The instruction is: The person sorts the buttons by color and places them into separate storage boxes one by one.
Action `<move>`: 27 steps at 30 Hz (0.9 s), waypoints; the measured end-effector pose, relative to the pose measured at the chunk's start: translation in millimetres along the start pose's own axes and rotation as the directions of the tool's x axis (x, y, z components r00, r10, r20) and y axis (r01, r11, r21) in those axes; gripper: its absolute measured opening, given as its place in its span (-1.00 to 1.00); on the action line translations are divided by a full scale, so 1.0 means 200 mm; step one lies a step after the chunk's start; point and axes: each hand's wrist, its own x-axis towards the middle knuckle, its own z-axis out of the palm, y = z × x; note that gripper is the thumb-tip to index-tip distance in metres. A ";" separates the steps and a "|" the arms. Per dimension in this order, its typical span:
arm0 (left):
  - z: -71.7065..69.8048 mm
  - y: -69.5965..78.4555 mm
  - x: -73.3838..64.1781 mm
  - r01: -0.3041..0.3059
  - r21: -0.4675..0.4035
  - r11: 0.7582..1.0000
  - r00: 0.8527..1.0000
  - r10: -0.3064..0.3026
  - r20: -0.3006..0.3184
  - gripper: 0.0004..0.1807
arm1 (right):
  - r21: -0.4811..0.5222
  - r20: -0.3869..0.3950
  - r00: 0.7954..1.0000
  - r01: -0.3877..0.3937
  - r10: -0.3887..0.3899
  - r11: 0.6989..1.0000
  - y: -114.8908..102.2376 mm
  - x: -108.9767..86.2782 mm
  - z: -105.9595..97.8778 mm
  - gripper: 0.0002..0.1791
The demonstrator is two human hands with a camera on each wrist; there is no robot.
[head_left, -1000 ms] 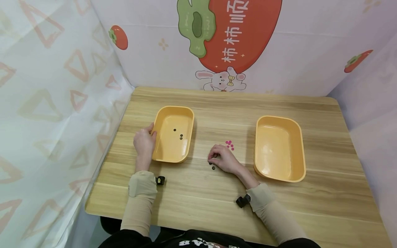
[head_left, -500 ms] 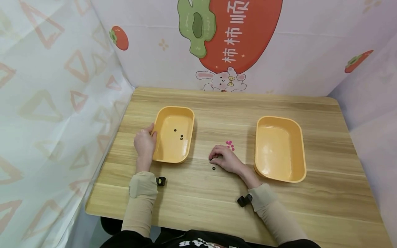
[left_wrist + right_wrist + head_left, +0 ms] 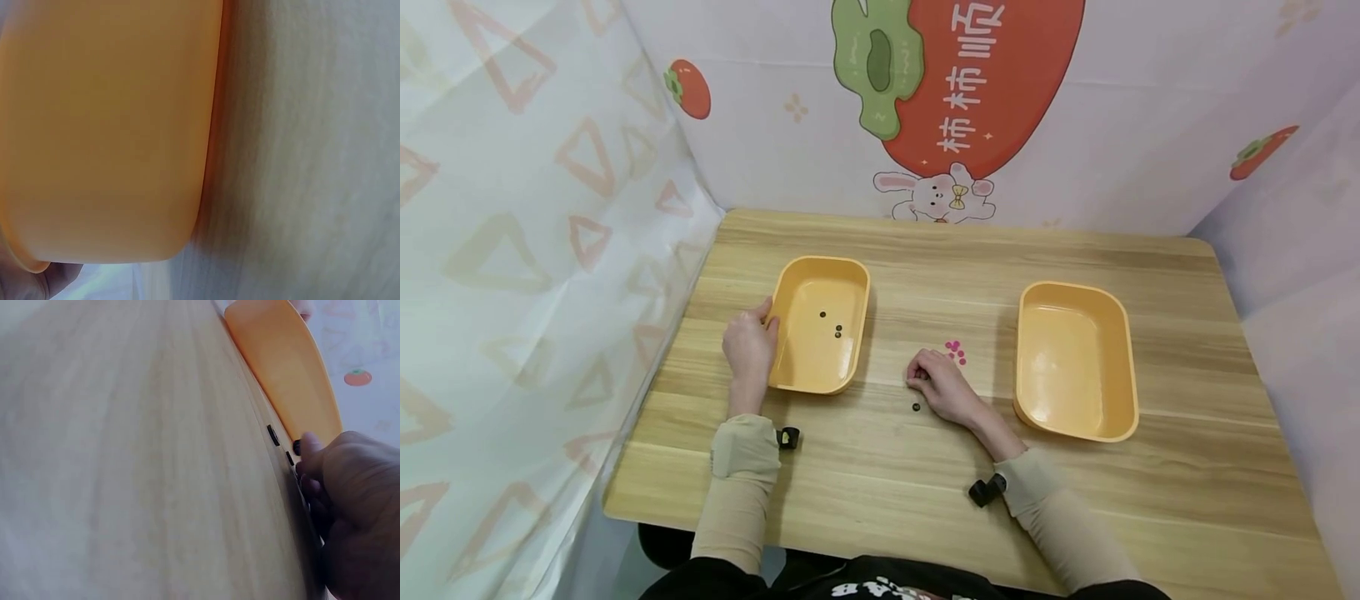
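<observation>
My left hand (image 3: 749, 350) grips the left wall of a yellow plastic bin (image 3: 797, 367), with the thumb inside its rim. Three small black buttons (image 3: 823, 315) lie on that bin's floor. To the right of it, low over the table, my right hand (image 3: 946, 387) has its thumb and fingers pinched together. A dark round button (image 3: 297, 447) shows at these fingertips in the right wrist view; from the head it is mostly hidden. One black button (image 3: 916, 407) lies on the wood just below the hand. Several pink buttons (image 3: 955, 346) are clustered beyond the knuckles.
A second yellow bin (image 3: 1077, 408), with nothing inside, stands to the right on the wooden table (image 3: 880, 483). A printed cloth (image 3: 760, 150) hangs behind the table's back edge, and another cloth hangs along the left side.
The right fingertips have lifted slightly, drawing a black button up from the table into the pinch, so only one black button lies beside them. The left hand and both bins stay put.
</observation>
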 end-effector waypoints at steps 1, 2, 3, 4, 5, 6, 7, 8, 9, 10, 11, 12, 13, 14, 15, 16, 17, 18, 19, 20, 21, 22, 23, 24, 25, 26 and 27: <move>0.00 0.00 0.00 -0.004 -0.002 1.000 1.000 0.004 -0.001 -0.57 | 0.022 -0.007 1.000 -0.020 0.021 1.000 0.00 0.00 0.00 -0.89; 0.00 0.00 0.00 -0.006 -0.004 1.000 1.000 0.006 -0.001 -0.57 | 0.057 -0.010 0.999 -0.043 0.044 0.997 0.00 0.00 0.00 -0.90; 0.00 0.00 0.00 -0.008 -0.009 1.000 1.000 0.008 -0.003 -0.57 | 0.101 -0.011 0.997 -0.071 0.073 0.992 0.00 0.00 0.00 -0.93; 0.00 0.00 0.00 -0.008 -0.014 1.000 1.000 0.008 -0.007 -0.57 | 0.146 -0.012 0.995 -0.100 0.103 0.984 0.01 0.00 0.00 -0.94; 0.00 0.00 0.00 -0.010 -0.016 1.000 1.000 0.010 -0.011 -0.57 | 0.193 -0.015 0.991 -0.125 0.130 0.973 0.01 0.01 0.00 -0.95; 0.00 0.00 0.00 -0.009 -0.016 1.000 1.000 0.009 -0.016 -0.57 | 0.239 -0.012 0.987 -0.151 0.158 0.959 0.01 0.01 0.00 -0.95; 0.00 0.00 0.00 -0.009 -0.016 1.000 1.000 0.008 -0.021 -0.57 | 0.279 -0.011 0.983 -0.171 0.182 0.945 0.01 0.01 -0.01 -0.95; 0.01 0.00 0.00 -0.008 -0.016 1.000 1.000 0.008 -0.027 -0.57 | 0.316 -0.009 0.980 -0.187 0.200 0.930 0.01 0.01 -0.01 -0.94; 0.01 0.00 -0.01 -0.008 -0.013 1.000 0.999 0.008 -0.032 -0.57 | 0.339 -0.013 0.977 -0.197 0.214 0.920 0.01 0.01 -0.02 -0.93; 0.01 -0.01 0.00 -0.008 -0.010 1.000 0.999 0.008 -0.036 -0.57 | 0.354 -0.019 0.975 -0.199 0.220 0.914 0.01 0.02 -0.02 -0.92; 0.02 -0.01 0.00 -0.009 -0.008 1.000 0.999 0.009 -0.040 -0.57 | 0.367 -0.024 0.973 -0.204 0.228 0.907 0.02 0.02 -0.03 -0.91; 0.02 -0.01 0.00 -0.009 -0.008 1.000 0.999 0.009 -0.043 -0.57 | 0.379 -0.027 0.971 -0.209 0.237 0.901 0.02 0.02 -0.03 -0.89; 0.02 -0.01 0.00 -0.010 -0.011 1.000 0.999 0.010 -0.046 -0.57 | 0.389 -0.032 0.969 -0.212 0.244 0.897 0.02 0.02 -0.04 -0.88; 0.02 -0.01 0.00 -0.010 -0.013 1.000 0.999 0.009 -0.048 -0.57 | 0.398 -0.038 0.968 -0.215 0.250 0.892 0.02 0.02 -0.04 -0.87; 0.03 -0.01 0.00 -0.009 -0.015 1.000 0.999 0.008 -0.050 -0.57 | 0.406 -0.041 0.966 -0.218 0.256 0.888 0.02 0.02 -0.04 -0.86; 0.03 -0.01 0.00 -0.009 -0.020 1.000 0.999 0.008 -0.051 -0.57 | 0.415 -0.044 0.964 -0.222 0.264 0.882 0.02 0.02 -0.04 -0.85; 0.03 -0.01 0.00 -0.009 -0.022 1.000 0.999 0.008 -0.052 -0.58 | 0.422 -0.046 0.961 -0.227 0.271 0.878 0.02 0.02 -0.04 -0.85; 0.03 -0.01 0.00 -0.010 -0.022 1.000 0.999 0.009 -0.052 -0.58 | 0.427 -0.050 0.960 -0.229 0.276 0.875 0.02 0.02 -0.04 -0.85; 0.03 -0.01 0.00 -0.012 -0.023 1.000 0.999 0.010 -0.051 -0.57 | 0.431 -0.056 0.959 -0.228 0.278 0.873 0.02 0.02 -0.04 -0.85; 0.03 -0.01 0.00 -0.012 -0.021 1.000 0.999 0.011 -0.049 -0.57 | 0.437 -0.064 0.959 -0.223 0.277 0.871 0.03 0.02 -0.04 -0.86; 0.03 -0.01 0.00 -0.013 -0.018 1.000 0.999 0.013 -0.047 -0.57 | 0.442 -0.074 0.959 -0.216 0.275 0.871 0.03 0.02 -0.04 -0.86; 0.03 -0.01 0.01 -0.015 -0.016 1.000 0.999 0.014 -0.044 -0.57 | 0.445 -0.084 0.958 -0.211 0.275 0.870 0.03 0.02 -0.04 -0.86; 0.03 -0.01 0.01 -0.017 -0.013 1.000 0.999 0.016 -0.043 -0.56 | 0.446 -0.094 0.958 -0.204 0.272 0.871 0.03 0.02 -0.04 -0.85; 0.03 -0.01 0.01 -0.017 -0.011 1.000 0.999 0.016 -0.041 -0.56 | 0.450 -0.103 0.956 -0.200 0.273 0.870 0.03 0.02 -0.03 -0.85; 0.03 -0.01 0.01 -0.016 -0.011 1.000 0.999 0.015 -0.040 -0.56 | 0.454 -0.110 0.955 -0.197 0.274 0.869 0.03 0.02 -0.03 -0.85; 0.03 -0.01 0.01 -0.014 -0.011 1.000 0.999 0.013 -0.039 -0.56 | 0.454 -0.117 0.955 -0.194 0.273 0.870 0.03 0.02 -0.03 -0.85; 0.02 -0.01 0.01 -0.013 -0.012 1.000 0.999 0.012 -0.039 -0.56 | 0.454 -0.122 0.953 -0.197 0.279 0.869 0.02 0.03 -0.02 -0.85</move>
